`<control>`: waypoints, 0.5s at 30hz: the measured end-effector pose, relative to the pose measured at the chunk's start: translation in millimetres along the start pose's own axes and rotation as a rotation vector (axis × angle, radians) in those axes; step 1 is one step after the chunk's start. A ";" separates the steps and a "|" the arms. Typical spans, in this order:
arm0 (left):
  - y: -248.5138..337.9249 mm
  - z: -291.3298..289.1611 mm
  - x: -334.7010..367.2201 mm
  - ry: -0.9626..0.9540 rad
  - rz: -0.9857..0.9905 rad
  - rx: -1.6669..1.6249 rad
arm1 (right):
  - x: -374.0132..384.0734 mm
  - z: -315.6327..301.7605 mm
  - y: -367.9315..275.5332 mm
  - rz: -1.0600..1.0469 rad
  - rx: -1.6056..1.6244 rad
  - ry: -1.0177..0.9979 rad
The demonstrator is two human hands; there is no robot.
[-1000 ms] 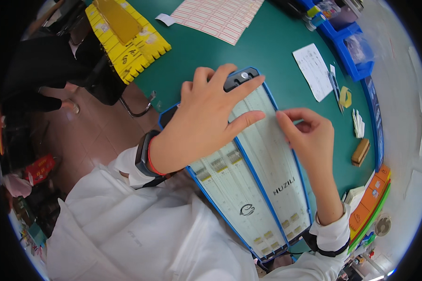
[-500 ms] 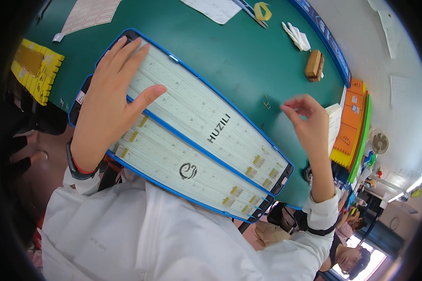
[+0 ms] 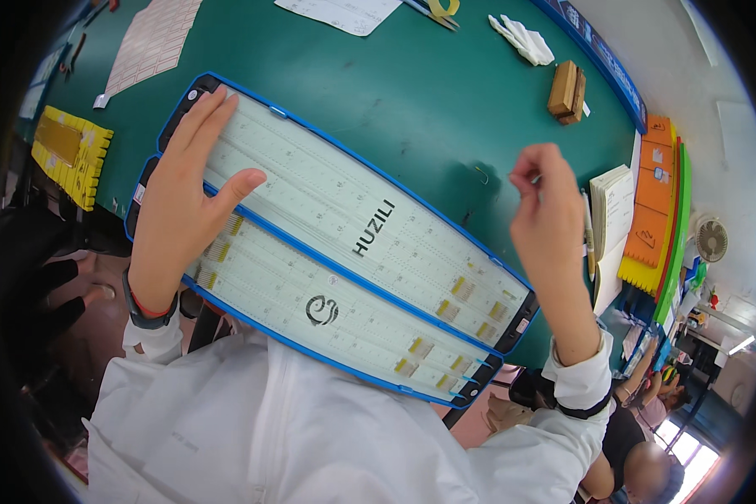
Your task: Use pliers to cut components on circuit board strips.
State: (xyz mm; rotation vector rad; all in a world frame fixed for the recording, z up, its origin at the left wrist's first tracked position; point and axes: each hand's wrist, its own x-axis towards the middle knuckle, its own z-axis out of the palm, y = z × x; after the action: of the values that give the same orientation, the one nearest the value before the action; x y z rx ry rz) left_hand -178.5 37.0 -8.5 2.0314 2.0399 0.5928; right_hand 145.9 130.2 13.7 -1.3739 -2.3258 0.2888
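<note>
A long blue-edged case [image 3: 311, 164] lies open at an angle before me, its two halves side by side under clear covers. Small yellow-banded bundles [image 3: 462, 289] show through the covers at both ends. My left hand [image 3: 175, 193] rests on the case's left end, fingers spread flat and thumb out. Above the table, beyond the case's right end, my right hand [image 3: 548, 206] is closed in a pinch. What its fingertips hold, if anything, is too small to make out. Just left of them shows a thin, curved, yellowish piece [image 3: 482, 175], like a bent wire or hook.
On the green table [image 3: 378, 92] are a wooden block [image 3: 567, 92], a crumpled white glove or cloth [image 3: 522, 39], scissors and yellow tape [image 3: 443, 7], and papers. An open notebook [image 3: 615, 210] lies right, beside orange boards [image 3: 653, 197]. Yellow notched boards [image 3: 71, 155] stand left.
My right hand has turned more upright and its fingers have drawn together. My left hand stays flat on the case. The whole view has shifted slightly.
</note>
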 end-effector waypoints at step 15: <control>4.1 -4.4 8.9 -0.029 0.023 0.033 | -47.8 -36.2 41.2 0.341 0.244 -0.186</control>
State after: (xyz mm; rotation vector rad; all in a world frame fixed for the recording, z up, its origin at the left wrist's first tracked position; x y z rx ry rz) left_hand -176.9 45.2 -1.6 2.0717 2.0259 0.5335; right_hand 214.9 107.5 18.2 -1.6697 -2.0968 0.8063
